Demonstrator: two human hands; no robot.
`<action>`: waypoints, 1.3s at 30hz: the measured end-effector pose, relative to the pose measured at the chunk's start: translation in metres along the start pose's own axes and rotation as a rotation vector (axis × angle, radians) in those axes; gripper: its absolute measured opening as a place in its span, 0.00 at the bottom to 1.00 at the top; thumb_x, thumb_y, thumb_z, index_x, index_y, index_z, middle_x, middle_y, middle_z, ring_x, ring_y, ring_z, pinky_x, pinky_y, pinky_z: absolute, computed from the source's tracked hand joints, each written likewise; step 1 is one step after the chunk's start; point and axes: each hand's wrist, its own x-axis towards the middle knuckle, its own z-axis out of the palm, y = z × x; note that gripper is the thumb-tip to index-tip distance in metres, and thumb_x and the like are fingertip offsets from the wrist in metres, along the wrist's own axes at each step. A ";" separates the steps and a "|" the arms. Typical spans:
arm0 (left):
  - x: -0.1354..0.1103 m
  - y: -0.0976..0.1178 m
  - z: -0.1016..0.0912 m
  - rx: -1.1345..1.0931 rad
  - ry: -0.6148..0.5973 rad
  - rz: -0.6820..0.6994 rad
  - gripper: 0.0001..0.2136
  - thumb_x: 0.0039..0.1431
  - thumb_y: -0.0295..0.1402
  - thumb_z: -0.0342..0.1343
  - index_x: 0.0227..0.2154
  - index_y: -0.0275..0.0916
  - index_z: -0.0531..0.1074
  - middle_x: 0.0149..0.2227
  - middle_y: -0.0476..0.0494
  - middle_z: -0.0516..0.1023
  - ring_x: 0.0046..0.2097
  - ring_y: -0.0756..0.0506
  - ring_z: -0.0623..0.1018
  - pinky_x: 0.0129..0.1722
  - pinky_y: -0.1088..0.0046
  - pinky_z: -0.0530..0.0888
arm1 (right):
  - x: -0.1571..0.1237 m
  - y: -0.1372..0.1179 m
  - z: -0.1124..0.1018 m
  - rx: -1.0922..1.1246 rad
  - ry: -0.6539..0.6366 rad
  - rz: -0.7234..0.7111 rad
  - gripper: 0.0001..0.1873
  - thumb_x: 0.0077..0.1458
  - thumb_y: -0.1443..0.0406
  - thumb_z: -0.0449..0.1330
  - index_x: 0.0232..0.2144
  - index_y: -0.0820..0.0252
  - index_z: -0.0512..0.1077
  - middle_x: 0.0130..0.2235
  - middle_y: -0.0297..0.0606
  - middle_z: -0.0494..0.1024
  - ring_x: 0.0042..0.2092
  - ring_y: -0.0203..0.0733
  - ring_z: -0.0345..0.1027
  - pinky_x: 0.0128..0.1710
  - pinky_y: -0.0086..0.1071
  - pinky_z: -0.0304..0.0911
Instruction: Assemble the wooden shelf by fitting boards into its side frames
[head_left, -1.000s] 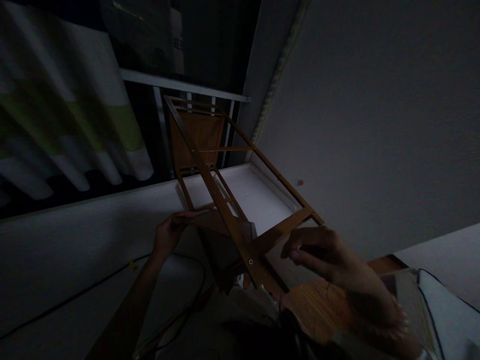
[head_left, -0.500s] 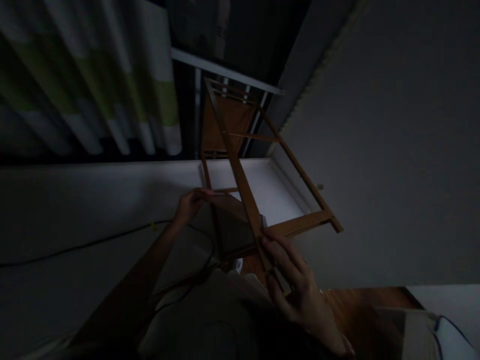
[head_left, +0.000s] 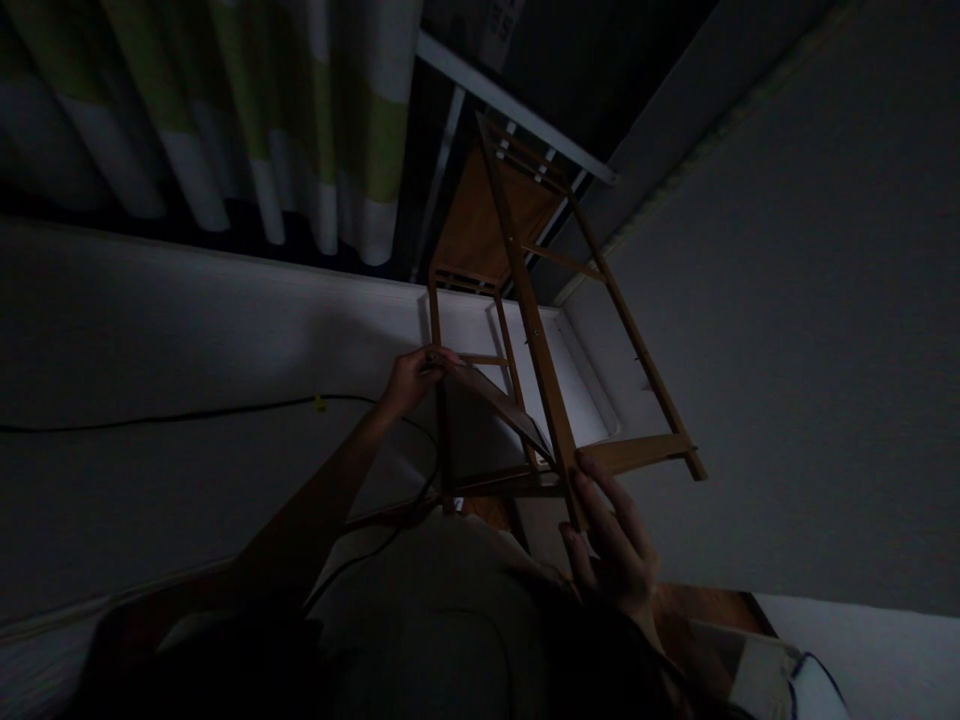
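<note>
A slatted wooden frame (head_left: 538, 335), perhaps a folding rack or chair, leans open before me, its parts crossing at angles. My left hand (head_left: 415, 378) pinches the upper corner of a thin flat panel (head_left: 499, 400) that slants down between the frame's bars. On the other side, my right hand (head_left: 619, 545) has its fingers and thumb around the lower end of a long bar, near the joint with a crossbar (head_left: 634, 453). Dim light hides how the panel's lower edge meets the wood. A brown sheet (head_left: 491, 220) spans the frame's far section.
A white ledge (head_left: 585, 395) lies behind the frame, with a white railing (head_left: 517, 105) beyond. Green-and-white curtains (head_left: 382, 150) hang at the left. A black cable (head_left: 225, 412) runs along the wall toward my lap. White wall rises at the right; wooden floor (head_left: 705, 610) shows below.
My view has turned, so the frame sits farther right and is tilted differently. The panel now appears more edge-on. Both hands keep their places on the panel and bar.
</note>
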 end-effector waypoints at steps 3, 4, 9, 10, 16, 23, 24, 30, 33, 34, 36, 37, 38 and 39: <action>0.000 0.003 0.000 0.017 0.001 0.008 0.09 0.47 0.26 0.50 0.32 0.33 0.69 0.37 0.43 0.74 0.41 0.48 0.73 0.43 0.72 0.68 | -0.004 0.002 0.004 0.009 0.036 -0.012 0.28 0.52 0.70 0.51 0.56 0.54 0.53 0.55 0.44 0.60 0.50 0.46 0.62 0.40 0.35 0.67; 0.000 0.003 -0.001 0.026 0.002 0.010 0.08 0.47 0.27 0.50 0.32 0.33 0.69 0.37 0.43 0.74 0.41 0.48 0.73 0.43 0.72 0.68 | -0.005 0.002 0.005 0.012 0.044 -0.020 0.28 0.53 0.69 0.51 0.56 0.54 0.53 0.55 0.44 0.60 0.50 0.46 0.62 0.41 0.36 0.67; 0.001 0.004 -0.002 0.081 0.000 0.017 0.08 0.47 0.28 0.50 0.31 0.33 0.70 0.36 0.42 0.74 0.40 0.47 0.73 0.42 0.72 0.69 | 0.000 0.002 0.009 -0.001 0.080 -0.012 0.29 0.51 0.69 0.55 0.55 0.53 0.55 0.52 0.44 0.63 0.45 0.43 0.67 0.36 0.32 0.68; 0.002 0.004 -0.003 0.092 -0.004 0.019 0.07 0.47 0.28 0.50 0.30 0.34 0.70 0.36 0.43 0.75 0.40 0.47 0.73 0.42 0.72 0.69 | 0.002 0.002 0.010 -0.012 0.105 -0.002 0.29 0.50 0.69 0.56 0.55 0.51 0.56 0.52 0.43 0.64 0.42 0.42 0.69 0.34 0.30 0.68; 0.002 0.004 -0.003 0.116 -0.003 -0.003 0.08 0.47 0.29 0.50 0.30 0.34 0.70 0.35 0.43 0.74 0.40 0.47 0.73 0.43 0.71 0.68 | -0.001 0.006 0.009 -0.076 0.135 0.005 0.28 0.51 0.73 0.54 0.53 0.49 0.58 0.48 0.41 0.68 0.35 0.36 0.71 0.30 0.26 0.68; 0.000 0.005 -0.002 0.098 0.012 -0.004 0.08 0.47 0.30 0.50 0.30 0.34 0.70 0.35 0.43 0.74 0.40 0.47 0.73 0.42 0.71 0.68 | -0.008 0.006 -0.002 -0.098 0.097 0.023 0.28 0.51 0.73 0.55 0.54 0.51 0.58 0.48 0.42 0.69 0.40 0.41 0.69 0.33 0.30 0.69; 0.000 0.005 -0.002 0.096 0.013 0.000 0.08 0.47 0.30 0.51 0.30 0.34 0.70 0.36 0.43 0.74 0.40 0.47 0.73 0.43 0.71 0.68 | -0.008 0.006 -0.002 -0.096 0.094 0.029 0.28 0.51 0.73 0.55 0.53 0.51 0.58 0.48 0.42 0.69 0.41 0.41 0.69 0.33 0.30 0.70; 0.000 0.001 -0.003 0.068 -0.003 0.018 0.09 0.47 0.27 0.50 0.32 0.33 0.70 0.36 0.43 0.74 0.41 0.47 0.72 0.44 0.71 0.68 | -0.007 0.008 -0.007 -0.118 0.178 0.056 0.25 0.52 0.71 0.54 0.52 0.50 0.60 0.47 0.42 0.69 0.40 0.42 0.70 0.31 0.31 0.70; 0.000 0.000 -0.003 0.061 -0.003 0.014 0.08 0.47 0.27 0.50 0.32 0.33 0.70 0.36 0.43 0.74 0.41 0.47 0.73 0.43 0.72 0.68 | -0.007 0.006 -0.012 -0.102 0.081 0.016 0.26 0.51 0.72 0.55 0.52 0.49 0.60 0.46 0.41 0.70 0.40 0.41 0.70 0.31 0.31 0.70; 0.000 0.001 -0.002 0.058 -0.002 0.013 0.08 0.47 0.26 0.50 0.32 0.33 0.70 0.36 0.43 0.74 0.41 0.48 0.73 0.43 0.72 0.68 | -0.006 0.006 -0.013 -0.097 0.055 0.002 0.27 0.50 0.72 0.55 0.52 0.49 0.59 0.47 0.42 0.70 0.40 0.42 0.69 0.31 0.31 0.70; 0.000 0.001 -0.002 0.052 -0.004 0.014 0.08 0.47 0.26 0.49 0.32 0.33 0.69 0.36 0.43 0.74 0.41 0.48 0.73 0.43 0.73 0.68 | -0.006 0.004 -0.014 -0.100 0.050 -0.017 0.29 0.50 0.73 0.55 0.54 0.51 0.57 0.48 0.43 0.69 0.41 0.42 0.69 0.32 0.31 0.70; 0.000 0.002 -0.002 0.050 -0.006 0.014 0.09 0.47 0.25 0.49 0.32 0.34 0.69 0.36 0.43 0.74 0.41 0.48 0.73 0.43 0.73 0.68 | -0.006 0.003 -0.013 -0.106 0.056 -0.020 0.29 0.50 0.73 0.55 0.54 0.51 0.57 0.48 0.43 0.69 0.41 0.42 0.69 0.32 0.31 0.70; 0.000 0.002 -0.002 0.050 -0.005 0.015 0.09 0.47 0.25 0.49 0.32 0.34 0.69 0.36 0.44 0.74 0.41 0.48 0.73 0.43 0.73 0.68 | -0.006 0.003 -0.012 -0.110 0.063 -0.023 0.29 0.51 0.73 0.55 0.54 0.52 0.57 0.49 0.43 0.68 0.41 0.42 0.69 0.32 0.31 0.69; 0.000 0.002 -0.002 0.052 -0.004 0.015 0.08 0.47 0.25 0.49 0.32 0.34 0.69 0.36 0.44 0.74 0.41 0.48 0.72 0.43 0.73 0.68 | -0.006 0.002 -0.011 -0.112 0.069 -0.024 0.28 0.51 0.73 0.55 0.54 0.52 0.57 0.49 0.43 0.68 0.41 0.41 0.69 0.32 0.30 0.69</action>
